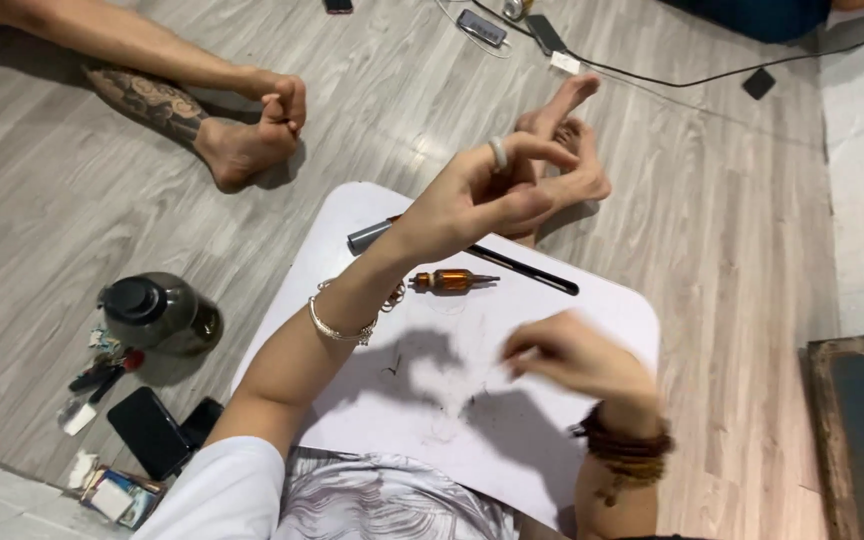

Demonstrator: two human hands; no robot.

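Small amber glass vial (449,281) lies on its side on the white board (612,310), just beside a black pen (522,268). It looks light, hard, slippery and breakable; best pinched around its middle. Left hand (482,195) is raised above the board, fingers loosely curled, holding nothing visible (ring on one finger). Right hand (567,355) hovers low, blurred, fingertips pinched together; contents cannot be told.

Both hands (482,195) (562,355) above white board (372,215), amber vial (449,281)

dark jar (160,312), black phone (150,432), cable (652,75)
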